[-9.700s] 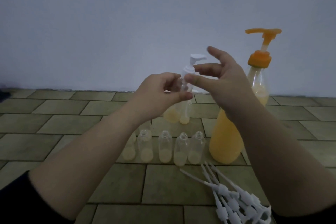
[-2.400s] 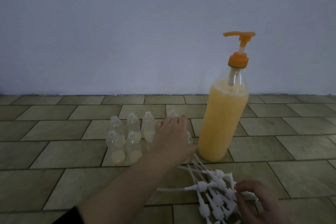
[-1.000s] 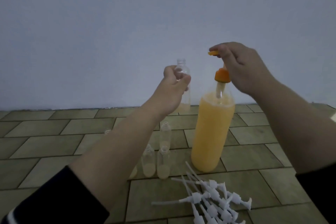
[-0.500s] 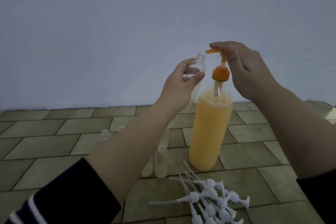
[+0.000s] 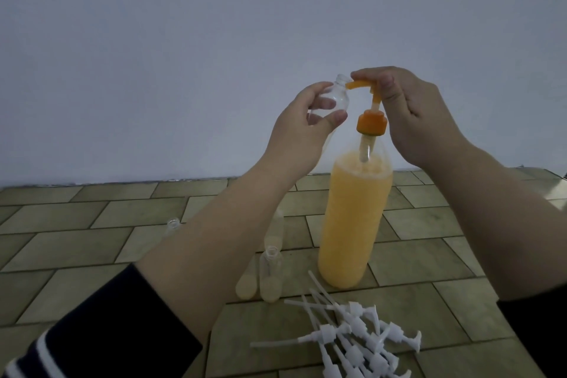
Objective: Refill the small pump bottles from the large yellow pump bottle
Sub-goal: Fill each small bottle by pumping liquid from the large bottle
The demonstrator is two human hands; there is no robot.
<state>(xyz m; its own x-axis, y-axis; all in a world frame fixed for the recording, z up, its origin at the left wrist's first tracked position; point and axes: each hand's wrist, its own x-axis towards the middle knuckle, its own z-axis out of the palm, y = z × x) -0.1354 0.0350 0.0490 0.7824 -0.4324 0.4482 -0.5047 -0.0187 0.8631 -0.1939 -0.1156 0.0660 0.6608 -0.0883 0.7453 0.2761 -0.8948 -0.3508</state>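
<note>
Small bottle (image 5: 124,98) now sits tilted with its mouth right at the orange spout (image 5: 141,84); half a second back it was just short of it. Left hand (image 5: 302,129) pinches it between thumb and fingers. Right hand (image 5: 408,113) curls over the pump head, plunger looks still up, so no dose yet. Yellow bottle (image 5: 352,224) stands on the tiles (image 5: 76,242). Next call: press. Other small bottles (image 5: 270,273) wait below; loose white pumps (image 5: 352,344) piled nearby.

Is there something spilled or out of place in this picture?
No spill shows. The white pump tops lie in a loose tangle on the floor, off their bottles. The held small bottle is tilted toward the spout.
</note>
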